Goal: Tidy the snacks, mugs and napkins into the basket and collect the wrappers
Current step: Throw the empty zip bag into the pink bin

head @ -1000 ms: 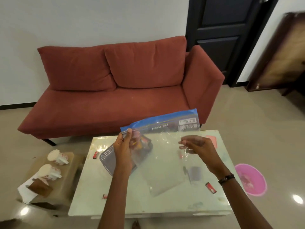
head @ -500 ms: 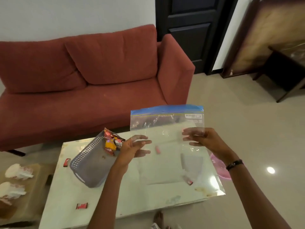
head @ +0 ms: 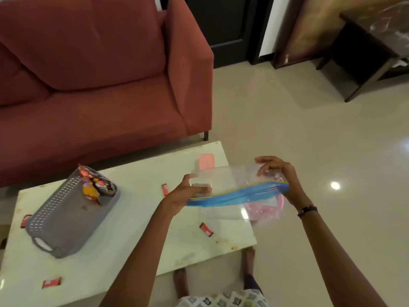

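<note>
I hold a clear zip bag (head: 230,185) with a blue strip flat over the table's right end. My left hand (head: 184,191) grips its left side and my right hand (head: 278,173) grips its right side. A grey perforated basket (head: 66,220) stands on the white table (head: 137,247) at the left, with snack packets (head: 95,187) at its far end. Small red wrappers lie on the table: one (head: 206,229) below the bag, one (head: 164,189) beside my left hand, one (head: 51,283) near the front edge, and one (head: 24,220) left of the basket.
A red sofa (head: 99,80) stands behind the table. A pink lid (head: 206,161) lies at the table's far right. A pink bowl (head: 265,207) on the floor shows through the bag. A dark side table (head: 371,47) stands at the right. My bare feet (head: 249,262) are under the table edge.
The bag went from hanging upright in front of me to lying nearly flat, blue strip toward me. My view swung right and down, and both hands shifted right.
</note>
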Tool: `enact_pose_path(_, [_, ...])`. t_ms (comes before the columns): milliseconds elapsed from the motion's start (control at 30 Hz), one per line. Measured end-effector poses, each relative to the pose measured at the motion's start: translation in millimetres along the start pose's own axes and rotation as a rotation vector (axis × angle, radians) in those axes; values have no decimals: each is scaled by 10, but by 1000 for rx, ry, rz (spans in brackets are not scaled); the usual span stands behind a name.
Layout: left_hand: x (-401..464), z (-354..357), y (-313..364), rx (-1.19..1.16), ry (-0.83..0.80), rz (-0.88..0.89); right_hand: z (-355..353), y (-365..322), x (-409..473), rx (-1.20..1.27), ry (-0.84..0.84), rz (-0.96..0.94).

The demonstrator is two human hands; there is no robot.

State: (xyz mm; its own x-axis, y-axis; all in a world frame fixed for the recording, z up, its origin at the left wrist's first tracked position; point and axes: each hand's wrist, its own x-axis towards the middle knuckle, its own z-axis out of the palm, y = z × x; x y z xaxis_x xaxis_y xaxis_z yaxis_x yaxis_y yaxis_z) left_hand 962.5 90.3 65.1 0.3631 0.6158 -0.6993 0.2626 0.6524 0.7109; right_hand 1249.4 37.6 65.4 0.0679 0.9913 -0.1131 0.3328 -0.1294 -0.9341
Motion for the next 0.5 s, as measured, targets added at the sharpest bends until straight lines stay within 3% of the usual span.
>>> enact_pose_path(167, [868,856,-109,-144,245,40,-613,783,32,375,193,392])
enact_pose_path(300, [1625,1552,-420,-15,375,73,-1015,1399,14,607,95,670])
enact_pose_path(400, [2152,1935,-701,185,457,91,-1132,1995,112,406,42,727])
enact_pose_path(500, [2621,2189,-1064,354,395,103,-1031,2648,230,96,129,639])
